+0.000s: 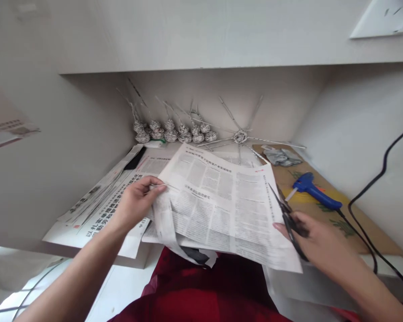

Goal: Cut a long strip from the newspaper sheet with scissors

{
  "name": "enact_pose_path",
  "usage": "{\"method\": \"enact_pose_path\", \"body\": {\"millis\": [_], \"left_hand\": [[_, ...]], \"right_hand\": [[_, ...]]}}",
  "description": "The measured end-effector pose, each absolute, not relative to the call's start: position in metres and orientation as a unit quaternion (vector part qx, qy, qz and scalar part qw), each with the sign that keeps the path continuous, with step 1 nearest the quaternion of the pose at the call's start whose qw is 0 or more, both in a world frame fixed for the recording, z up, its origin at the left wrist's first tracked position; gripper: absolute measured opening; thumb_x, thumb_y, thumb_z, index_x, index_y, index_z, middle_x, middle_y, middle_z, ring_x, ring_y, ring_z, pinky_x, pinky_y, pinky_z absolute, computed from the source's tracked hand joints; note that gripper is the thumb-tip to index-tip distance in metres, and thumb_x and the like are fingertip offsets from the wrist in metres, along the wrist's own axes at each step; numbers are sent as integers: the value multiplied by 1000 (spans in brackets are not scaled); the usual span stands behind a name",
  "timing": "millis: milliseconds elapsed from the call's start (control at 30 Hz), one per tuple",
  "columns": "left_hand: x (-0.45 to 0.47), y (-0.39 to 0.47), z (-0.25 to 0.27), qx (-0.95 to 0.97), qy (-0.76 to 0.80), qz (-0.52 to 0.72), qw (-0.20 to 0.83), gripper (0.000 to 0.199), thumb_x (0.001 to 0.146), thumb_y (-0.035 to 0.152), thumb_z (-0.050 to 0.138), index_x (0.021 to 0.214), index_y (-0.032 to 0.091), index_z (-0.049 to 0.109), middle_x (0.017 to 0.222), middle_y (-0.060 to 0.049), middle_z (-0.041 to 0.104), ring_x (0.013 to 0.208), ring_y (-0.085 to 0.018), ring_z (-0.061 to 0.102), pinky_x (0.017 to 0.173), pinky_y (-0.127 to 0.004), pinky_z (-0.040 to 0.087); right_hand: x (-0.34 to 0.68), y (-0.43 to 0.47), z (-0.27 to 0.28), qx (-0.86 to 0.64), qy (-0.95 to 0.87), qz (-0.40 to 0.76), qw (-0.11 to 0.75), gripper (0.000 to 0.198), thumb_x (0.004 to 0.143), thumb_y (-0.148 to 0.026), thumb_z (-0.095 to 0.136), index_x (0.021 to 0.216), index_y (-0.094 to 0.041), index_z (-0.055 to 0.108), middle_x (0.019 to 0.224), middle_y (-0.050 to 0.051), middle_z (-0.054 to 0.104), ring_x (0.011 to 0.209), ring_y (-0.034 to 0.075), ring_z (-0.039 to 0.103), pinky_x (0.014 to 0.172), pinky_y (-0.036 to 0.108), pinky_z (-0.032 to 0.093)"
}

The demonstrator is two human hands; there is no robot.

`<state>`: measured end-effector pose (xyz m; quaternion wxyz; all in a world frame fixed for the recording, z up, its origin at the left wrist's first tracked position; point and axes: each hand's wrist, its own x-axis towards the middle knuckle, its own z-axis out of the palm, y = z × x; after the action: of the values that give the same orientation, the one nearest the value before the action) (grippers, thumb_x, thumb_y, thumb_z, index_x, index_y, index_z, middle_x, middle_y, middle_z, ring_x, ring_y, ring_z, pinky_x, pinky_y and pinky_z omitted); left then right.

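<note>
A large newspaper sheet (218, 197) spreads across the front of the desk, its lower edge hanging over my lap. At its left edge, my left hand (139, 197) pinches the paper between thumb and fingers. A narrow strip of newspaper (166, 223) curls down below that hand. My right hand (305, 230) is closed around black-handled scissors (285, 210) at the sheet's right edge, with the blades pointing up and to the left. The right thumb seems to rest on the paper too.
Several woven paper gourds (170, 132) line the back wall, beside a woven piece with radiating paper rods (240, 136). A blue glue gun (317, 190) and a crumpled grey bundle (282, 156) lie on cardboard (366, 223). Stacked newspapers (110, 210) lie left. A black cable (384, 165) hangs right.
</note>
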<state>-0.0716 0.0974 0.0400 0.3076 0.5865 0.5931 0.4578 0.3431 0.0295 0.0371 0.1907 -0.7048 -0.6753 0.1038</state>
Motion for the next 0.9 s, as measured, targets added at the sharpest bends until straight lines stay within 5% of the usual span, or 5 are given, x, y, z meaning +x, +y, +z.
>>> {"method": "enact_pose_path", "body": {"millis": [167, 267, 533, 900], "left_hand": [[-118, 117, 53, 498, 680, 497, 207, 35, 71, 52, 78, 85, 20, 71, 74, -1, 66, 64, -18, 53, 54, -28, 38], [-135, 115, 54, 482, 699, 492, 191, 33, 68, 52, 80, 80, 23, 73, 87, -3, 71, 76, -22, 59, 56, -30, 41], [-131, 77, 29, 438, 611, 577, 319, 34, 71, 51, 83, 85, 24, 69, 65, 5, 63, 60, -13, 53, 53, -25, 47], [-94, 46, 31, 448, 535, 617, 364, 28, 74, 41, 84, 84, 20, 70, 71, 1, 64, 63, -11, 52, 56, -20, 42]], "right_hand": [[311, 49, 32, -682, -701, 116, 173, 32, 90, -54, 55, 76, -25, 53, 66, -1, 67, 59, 17, 58, 53, 27, 37], [306, 55, 29, -686, -704, 103, 149, 30, 90, -48, 55, 71, -25, 50, 61, -2, 62, 57, 17, 54, 52, 28, 32], [317, 62, 27, -741, -667, 26, 71, 23, 90, -41, 56, 81, -21, 64, 77, 11, 73, 71, 28, 67, 59, 32, 34], [311, 80, 25, -769, -633, -45, 79, 35, 93, -39, 54, 106, -12, 71, 84, 20, 75, 76, 36, 71, 61, 38, 42]]}}
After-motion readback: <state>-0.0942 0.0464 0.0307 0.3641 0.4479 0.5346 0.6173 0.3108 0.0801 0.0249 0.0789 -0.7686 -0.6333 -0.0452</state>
